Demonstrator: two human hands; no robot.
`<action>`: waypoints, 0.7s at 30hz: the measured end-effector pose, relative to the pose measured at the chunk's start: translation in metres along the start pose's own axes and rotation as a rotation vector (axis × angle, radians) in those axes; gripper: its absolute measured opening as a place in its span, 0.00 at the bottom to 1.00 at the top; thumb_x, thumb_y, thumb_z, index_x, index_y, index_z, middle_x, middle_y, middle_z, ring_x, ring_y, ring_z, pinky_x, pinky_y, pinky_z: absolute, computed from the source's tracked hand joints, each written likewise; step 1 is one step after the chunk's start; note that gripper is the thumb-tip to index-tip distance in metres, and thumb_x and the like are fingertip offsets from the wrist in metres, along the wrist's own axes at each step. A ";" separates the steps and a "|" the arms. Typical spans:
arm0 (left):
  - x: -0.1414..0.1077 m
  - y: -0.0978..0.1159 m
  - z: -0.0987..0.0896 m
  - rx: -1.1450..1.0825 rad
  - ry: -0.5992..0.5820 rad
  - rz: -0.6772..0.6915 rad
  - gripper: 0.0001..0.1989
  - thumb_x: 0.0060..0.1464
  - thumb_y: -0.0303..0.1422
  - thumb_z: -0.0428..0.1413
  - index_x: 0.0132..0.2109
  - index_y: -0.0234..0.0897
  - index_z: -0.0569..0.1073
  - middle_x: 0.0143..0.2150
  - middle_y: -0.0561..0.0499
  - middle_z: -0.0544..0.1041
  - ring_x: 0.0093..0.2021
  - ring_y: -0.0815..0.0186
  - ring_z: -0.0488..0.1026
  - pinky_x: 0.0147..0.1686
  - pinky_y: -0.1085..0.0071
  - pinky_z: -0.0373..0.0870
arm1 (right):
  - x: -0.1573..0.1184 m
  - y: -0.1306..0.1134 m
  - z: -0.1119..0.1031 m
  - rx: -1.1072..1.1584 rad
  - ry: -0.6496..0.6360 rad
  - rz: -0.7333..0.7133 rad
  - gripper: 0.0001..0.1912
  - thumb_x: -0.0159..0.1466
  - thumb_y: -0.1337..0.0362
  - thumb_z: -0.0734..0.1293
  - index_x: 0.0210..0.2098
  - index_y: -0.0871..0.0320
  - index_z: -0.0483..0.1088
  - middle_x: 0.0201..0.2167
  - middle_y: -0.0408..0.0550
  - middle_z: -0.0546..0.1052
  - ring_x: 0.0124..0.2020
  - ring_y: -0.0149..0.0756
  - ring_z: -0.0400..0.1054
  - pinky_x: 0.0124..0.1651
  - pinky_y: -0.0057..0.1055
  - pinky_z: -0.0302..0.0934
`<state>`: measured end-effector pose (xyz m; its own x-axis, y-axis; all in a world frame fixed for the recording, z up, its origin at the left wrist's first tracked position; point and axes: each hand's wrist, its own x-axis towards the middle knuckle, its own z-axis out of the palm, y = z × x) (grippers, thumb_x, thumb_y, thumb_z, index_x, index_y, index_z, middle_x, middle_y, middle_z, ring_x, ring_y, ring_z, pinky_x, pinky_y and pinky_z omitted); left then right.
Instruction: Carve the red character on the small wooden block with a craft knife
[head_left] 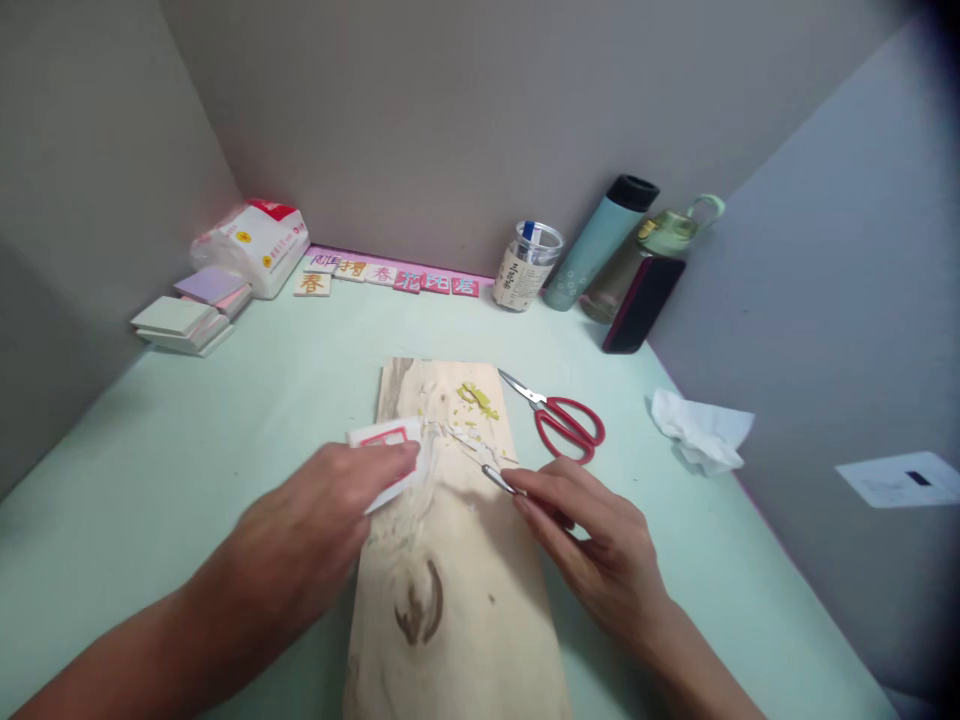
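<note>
My left hand (322,520) is closed on a white flat block (397,485) with red lines on its face, thumb on top. The block is tilted over the far half of a wooden board (480,600). In my right hand (589,530) a slim metal craft knife (498,479) is pinched between thumb and fingers, its thin tip pointing left toward the block, with a small gap between them. Yellow-green shavings (478,400) and white scraps (469,437) lie on the board near the tip.
Red-handled scissors (570,425) lie right of the board, beside a crumpled tissue (701,430). Along the back stand a tissue pack (262,245), several character tiles (375,273), a clear jar (525,270), a blue bottle (600,245), a green bottle (611,285) and a phone (643,305). Coloured blocks (180,318) are stacked left.
</note>
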<state>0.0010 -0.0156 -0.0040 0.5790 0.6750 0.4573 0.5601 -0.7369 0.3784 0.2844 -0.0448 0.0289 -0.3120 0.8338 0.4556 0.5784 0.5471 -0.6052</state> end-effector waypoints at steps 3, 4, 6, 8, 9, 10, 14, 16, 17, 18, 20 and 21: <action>0.005 0.009 0.004 -0.148 -0.107 -0.056 0.25 0.64 0.23 0.47 0.66 0.42 0.59 0.57 0.47 0.75 0.58 0.61 0.72 0.59 0.64 0.70 | -0.001 0.001 0.001 0.005 -0.007 0.013 0.15 0.68 0.75 0.63 0.51 0.59 0.74 0.30 0.45 0.70 0.27 0.29 0.65 0.25 0.26 0.57; 0.006 0.013 0.005 -0.221 -0.127 -0.101 0.25 0.64 0.25 0.48 0.66 0.43 0.58 0.56 0.47 0.75 0.57 0.61 0.73 0.58 0.66 0.71 | -0.001 0.002 0.001 0.006 -0.015 0.017 0.15 0.68 0.75 0.63 0.51 0.59 0.74 0.30 0.45 0.69 0.27 0.29 0.65 0.25 0.26 0.57; 0.007 0.017 0.004 -0.353 -0.147 -0.192 0.24 0.66 0.29 0.49 0.66 0.47 0.58 0.53 0.50 0.76 0.53 0.64 0.75 0.56 0.69 0.73 | -0.002 0.002 0.001 0.022 -0.028 0.027 0.15 0.68 0.75 0.63 0.51 0.58 0.73 0.30 0.44 0.69 0.27 0.29 0.64 0.26 0.25 0.57; 0.006 0.018 0.003 -0.429 -0.163 -0.241 0.24 0.67 0.32 0.49 0.67 0.52 0.57 0.55 0.53 0.76 0.54 0.64 0.75 0.55 0.70 0.73 | -0.003 0.002 0.002 0.054 -0.054 0.052 0.14 0.69 0.74 0.63 0.51 0.57 0.74 0.30 0.44 0.70 0.27 0.29 0.65 0.26 0.25 0.57; 0.005 0.017 0.003 -0.441 -0.179 -0.246 0.25 0.67 0.32 0.49 0.67 0.54 0.56 0.57 0.53 0.75 0.55 0.64 0.75 0.56 0.69 0.72 | -0.004 0.001 0.002 0.072 -0.071 0.066 0.14 0.69 0.73 0.63 0.51 0.57 0.74 0.31 0.44 0.70 0.28 0.28 0.65 0.26 0.25 0.58; 0.004 0.016 0.003 -0.442 -0.201 -0.243 0.26 0.68 0.32 0.49 0.68 0.55 0.54 0.60 0.53 0.73 0.58 0.63 0.73 0.56 0.68 0.72 | -0.004 0.001 0.002 0.085 -0.089 0.077 0.14 0.69 0.73 0.63 0.51 0.57 0.73 0.31 0.44 0.71 0.28 0.28 0.65 0.27 0.25 0.58; 0.003 0.008 0.005 -0.357 -0.276 -0.266 0.32 0.64 0.31 0.53 0.70 0.55 0.51 0.68 0.51 0.64 0.62 0.56 0.69 0.55 0.65 0.74 | -0.006 -0.001 0.003 0.080 -0.163 0.078 0.14 0.70 0.71 0.62 0.52 0.57 0.73 0.32 0.44 0.71 0.27 0.28 0.66 0.28 0.25 0.59; 0.004 0.004 0.006 -0.302 -0.290 -0.289 0.34 0.62 0.32 0.56 0.70 0.54 0.52 0.69 0.50 0.62 0.64 0.54 0.67 0.57 0.63 0.72 | -0.006 -0.002 0.003 0.071 -0.188 0.069 0.13 0.70 0.71 0.62 0.52 0.57 0.73 0.32 0.45 0.71 0.28 0.28 0.67 0.29 0.25 0.60; 0.003 0.002 0.006 -0.285 -0.292 -0.294 0.35 0.61 0.32 0.57 0.70 0.53 0.52 0.69 0.49 0.62 0.64 0.54 0.66 0.58 0.61 0.71 | -0.006 -0.002 0.003 0.065 -0.194 0.063 0.13 0.71 0.70 0.62 0.52 0.57 0.74 0.32 0.45 0.72 0.28 0.28 0.67 0.29 0.25 0.60; 0.003 0.001 0.006 -0.276 -0.291 -0.294 0.35 0.61 0.33 0.58 0.69 0.52 0.53 0.68 0.49 0.62 0.65 0.54 0.65 0.60 0.61 0.69 | -0.007 -0.002 0.003 0.052 -0.200 0.056 0.13 0.71 0.70 0.62 0.51 0.58 0.74 0.32 0.46 0.72 0.29 0.29 0.67 0.30 0.25 0.60; 0.003 -0.001 0.006 -0.281 -0.282 -0.307 0.33 0.61 0.34 0.58 0.69 0.52 0.54 0.68 0.48 0.62 0.64 0.54 0.65 0.59 0.61 0.69 | -0.007 -0.003 0.005 0.007 -0.220 0.036 0.12 0.71 0.70 0.62 0.50 0.58 0.74 0.32 0.47 0.73 0.29 0.29 0.68 0.30 0.25 0.61; 0.003 -0.002 0.006 -0.289 -0.278 -0.329 0.33 0.61 0.33 0.58 0.68 0.52 0.54 0.67 0.48 0.62 0.61 0.55 0.68 0.57 0.62 0.71 | -0.007 -0.004 0.006 -0.021 -0.235 0.020 0.12 0.71 0.69 0.61 0.50 0.58 0.74 0.33 0.47 0.74 0.29 0.30 0.68 0.31 0.26 0.61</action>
<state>0.0052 -0.0120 -0.0076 0.5571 0.8282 0.0604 0.5752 -0.4374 0.6912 0.2801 -0.0528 0.0242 -0.4659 0.8403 0.2773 0.6010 0.5305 -0.5978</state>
